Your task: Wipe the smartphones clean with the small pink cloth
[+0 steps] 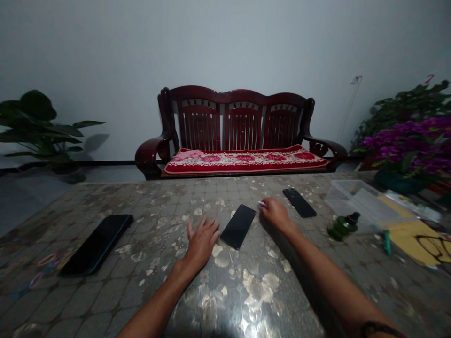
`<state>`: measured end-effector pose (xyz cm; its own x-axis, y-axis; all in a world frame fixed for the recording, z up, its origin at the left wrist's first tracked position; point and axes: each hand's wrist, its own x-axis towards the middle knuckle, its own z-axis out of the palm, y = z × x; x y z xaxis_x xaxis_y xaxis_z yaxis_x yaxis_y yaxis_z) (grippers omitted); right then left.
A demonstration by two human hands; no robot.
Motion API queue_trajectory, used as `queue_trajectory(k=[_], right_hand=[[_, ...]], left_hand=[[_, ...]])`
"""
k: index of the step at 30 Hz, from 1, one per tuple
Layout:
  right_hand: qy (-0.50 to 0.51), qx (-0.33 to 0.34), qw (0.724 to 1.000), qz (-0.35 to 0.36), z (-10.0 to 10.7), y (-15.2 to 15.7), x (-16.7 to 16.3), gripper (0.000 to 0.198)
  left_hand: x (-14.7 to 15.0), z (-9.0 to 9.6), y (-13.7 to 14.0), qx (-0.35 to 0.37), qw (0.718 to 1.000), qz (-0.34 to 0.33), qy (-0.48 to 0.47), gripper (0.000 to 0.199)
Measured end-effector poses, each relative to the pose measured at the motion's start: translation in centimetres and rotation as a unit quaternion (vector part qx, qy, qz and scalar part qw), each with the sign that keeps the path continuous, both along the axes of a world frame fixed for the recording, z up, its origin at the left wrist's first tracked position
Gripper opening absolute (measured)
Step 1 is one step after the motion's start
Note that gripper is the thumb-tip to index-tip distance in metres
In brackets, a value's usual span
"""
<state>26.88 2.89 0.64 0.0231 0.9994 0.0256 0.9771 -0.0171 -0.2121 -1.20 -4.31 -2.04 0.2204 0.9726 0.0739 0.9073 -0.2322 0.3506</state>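
A black smartphone (pixel 238 226) lies on the patterned tabletop (pixel 165 263) between my two hands. My left hand (pixel 203 237) rests on the table just left of that phone, fingers spread, holding nothing. To the phone's upper right, my right hand (pixel 275 212) is closed, its fingers pinching a small whitish thing (pixel 261 203) whose kind I cannot make out. Just beyond my right hand lies a second dark phone (pixel 299 203). A larger dark phone (pixel 97 245) with a bluish edge lies further off to the left.
On the right stand a clear plastic box (pixel 366 202) and a small green bottle (pixel 343 227). Near them are eyeglasses (pixel 431 246) on yellow paper (pixel 405 237) and purple flowers (pixel 412 141). Colourful bands (pixel 47 259) lie at left. A wooden bench (pixel 243 122) stands behind the table.
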Motion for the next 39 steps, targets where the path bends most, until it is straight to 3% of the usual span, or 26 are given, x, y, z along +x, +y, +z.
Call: queue_trajectory(k=[4, 8, 10, 13, 17, 25, 32, 39], right_hand=[[-0.052, -0.002, 0.998, 0.040, 0.3, -0.7, 0.8, 0.032], [-0.045, -0.004, 0.991, 0.129, 1.1, -1.3, 0.5, 0.068], [-0.023, 0.012, 0.977, 0.213, 1.5, -1.2, -0.2, 0.078], [-0.011, 0.000, 0.938, 0.348, 1.5, -0.4, -1.8, 0.083], [-0.032, -0.055, 0.904, 0.423, 0.8, 1.6, -3.3, 0.096], [-0.025, -0.087, 0.886, 0.456, 0.2, 3.0, -3.2, 0.101], [-0.020, -0.072, 0.869, 0.489, 0.1, 2.6, -4.7, 0.106], [0.009, -0.061, 0.849, 0.525, 0.6, 1.7, -7.2, 0.112]], left_hand=[[2.4, 0.6, -1.4, -0.029, 0.999, -0.009, -0.033, 0.052], [4.3, 0.7, -2.6, -0.045, 0.999, -0.010, -0.019, 0.080], [4.8, 0.6, -2.9, -0.039, 0.999, -0.004, -0.003, 0.088], [5.2, 0.4, -2.9, -0.029, 0.999, 0.001, 0.017, 0.088], [5.4, 0.5, -2.8, -0.001, 0.999, -0.004, 0.036, 0.074], [4.5, 1.0, -2.1, 0.032, 0.996, -0.052, 0.062, 0.072], [1.5, -0.1, -0.8, 0.069, 0.991, -0.113, 0.019, 0.072], [-0.3, 1.4, -0.3, 0.031, 0.994, -0.105, 0.003, 0.074]])
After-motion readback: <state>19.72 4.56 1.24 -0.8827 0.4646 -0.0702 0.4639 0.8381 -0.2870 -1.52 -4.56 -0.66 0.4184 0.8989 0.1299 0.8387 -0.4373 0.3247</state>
